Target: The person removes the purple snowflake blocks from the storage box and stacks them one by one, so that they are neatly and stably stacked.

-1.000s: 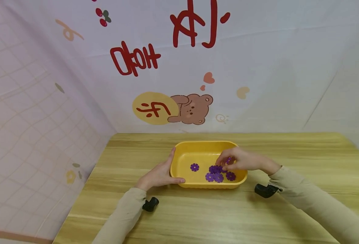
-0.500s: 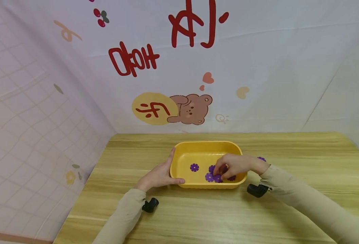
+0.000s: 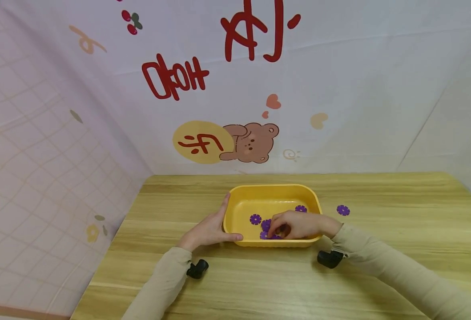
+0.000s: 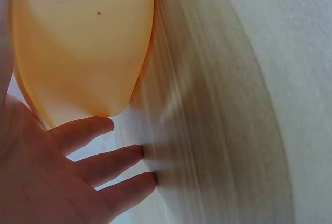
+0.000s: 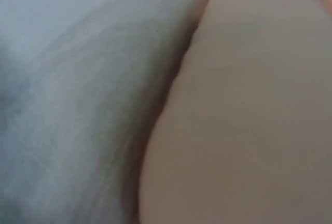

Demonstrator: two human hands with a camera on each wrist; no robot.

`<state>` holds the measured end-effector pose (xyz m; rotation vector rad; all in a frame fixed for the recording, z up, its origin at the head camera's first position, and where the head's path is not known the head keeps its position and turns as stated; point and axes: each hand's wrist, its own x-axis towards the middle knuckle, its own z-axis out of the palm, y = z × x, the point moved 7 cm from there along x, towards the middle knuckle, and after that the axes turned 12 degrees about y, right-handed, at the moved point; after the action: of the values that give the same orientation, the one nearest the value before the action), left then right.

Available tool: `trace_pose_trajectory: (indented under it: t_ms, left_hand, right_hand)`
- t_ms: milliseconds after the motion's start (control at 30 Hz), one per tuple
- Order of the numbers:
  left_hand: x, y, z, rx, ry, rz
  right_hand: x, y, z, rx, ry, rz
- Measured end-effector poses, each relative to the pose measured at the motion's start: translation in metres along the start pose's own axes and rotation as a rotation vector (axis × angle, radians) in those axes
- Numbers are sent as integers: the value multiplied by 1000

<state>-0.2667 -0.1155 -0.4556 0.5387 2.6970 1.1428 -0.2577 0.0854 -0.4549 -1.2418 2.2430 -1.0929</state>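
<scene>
A yellow plastic basin (image 3: 275, 190) stands on the wooden table. My left hand (image 3: 208, 229) holds its left end, with the thumb over the front rim; the left wrist view shows the other fingers spread at the basin's end. Inside, my right hand (image 3: 293, 224) has its fingers curled down around purple snowflake discs (image 3: 265, 235) near the front wall, partly hiding them. Another purple disc (image 3: 255, 219) lies alone to the left, and one more sits behind the right hand against the back right side. The right wrist view is filled by blurred skin and sleeve.
One purple disc (image 3: 343, 210) lies on the table (image 3: 383, 200) to the right of the basin, behind the right wrist. A patterned cloth (image 3: 339, 89) hangs upright along the table's back edge. Black wrist devices (image 3: 197, 269) are worn under both sleeves.
My right hand has moved left and lower inside the basin, and the discs by its fingers have shifted left. The disc outside the basin has come into view. My left hand stays put.
</scene>
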Motion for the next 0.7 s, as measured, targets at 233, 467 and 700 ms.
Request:
trace_pose_trajectory:
  t_ms: [233,467,700]
  left_hand:
    - [1,0,0,-6,0,14]
    - [1,-1,0,17,-1,-1]
    - [2,-1,1,26,-2,-5]
  right_hand:
    - [5,0,1,-42,43,-50]
    - [9,6,1,-27,65,-17]
    - [8,11,-2,37,103,2]
